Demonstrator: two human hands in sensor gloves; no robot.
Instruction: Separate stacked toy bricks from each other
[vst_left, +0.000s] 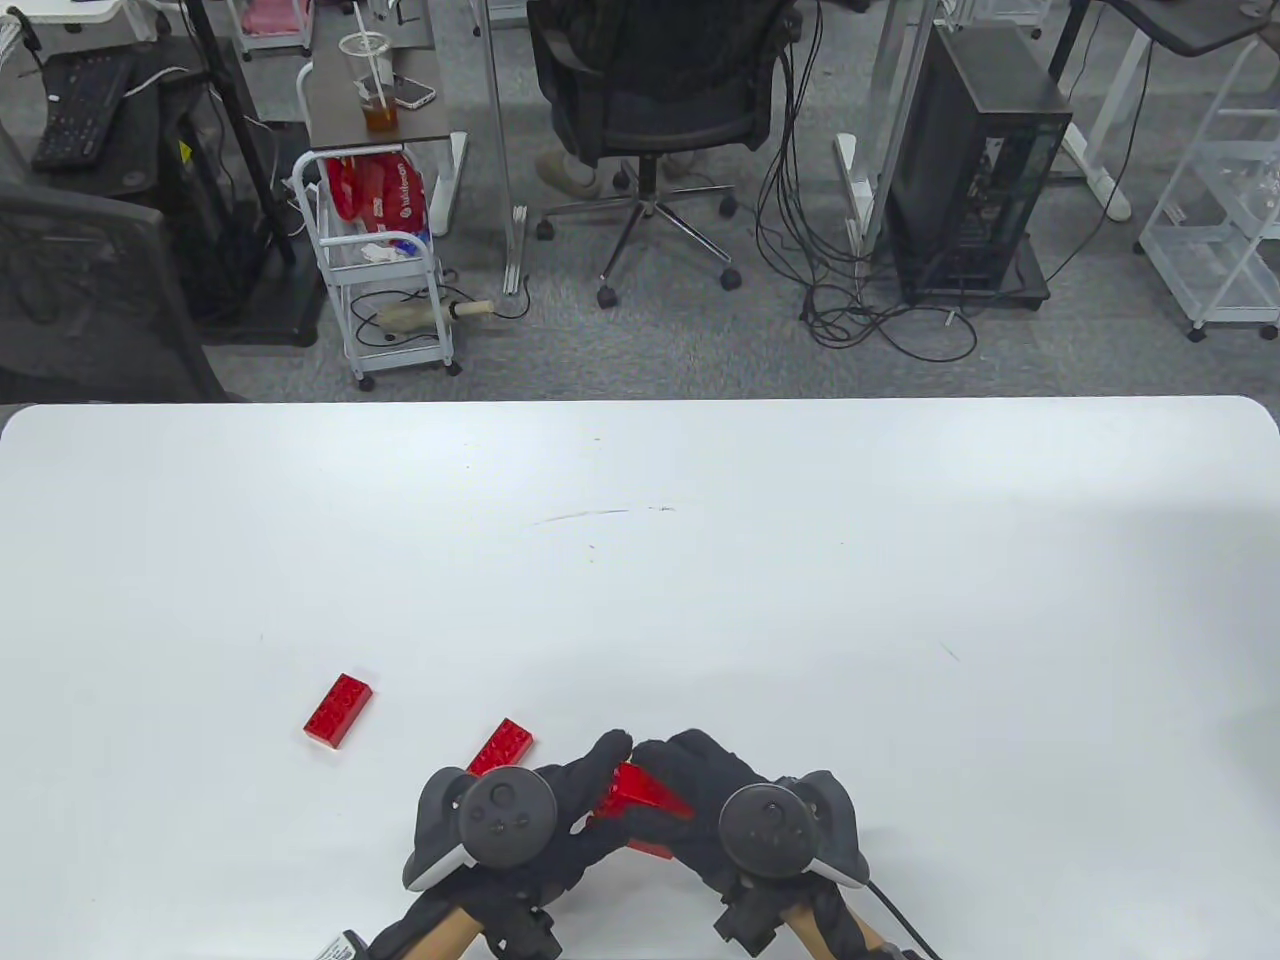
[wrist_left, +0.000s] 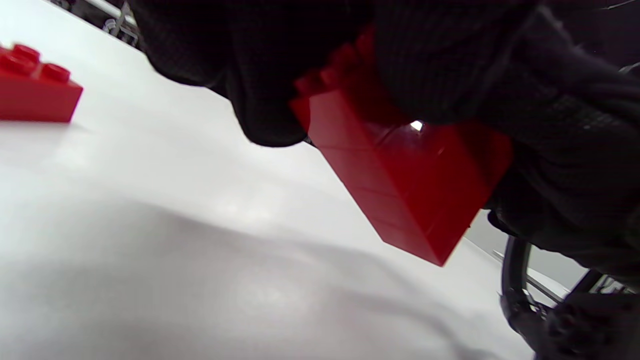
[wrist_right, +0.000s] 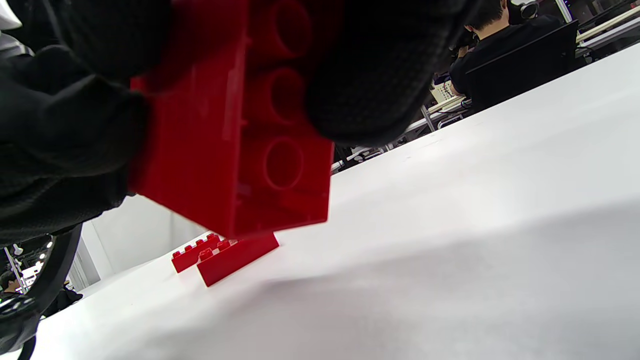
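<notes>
A stack of red toy bricks (vst_left: 640, 800) is held between both gloved hands just above the white table (vst_left: 640, 560) near its front edge. My left hand (vst_left: 585, 790) grips its left side and my right hand (vst_left: 670, 770) grips its right side. The left wrist view shows the stack (wrist_left: 400, 185) tilted and clear of the table. The right wrist view shows its hollow underside (wrist_right: 250, 150). Two single red bricks lie on the table: one near my left hand (vst_left: 500, 746), one farther left (vst_left: 338, 709). Both show in the right wrist view (wrist_right: 235, 257).
The table's front edge lies just below the hands. Beyond the far edge stand an office chair (vst_left: 650, 110), a white cart (vst_left: 385, 270), cables and a computer tower (vst_left: 975, 170).
</notes>
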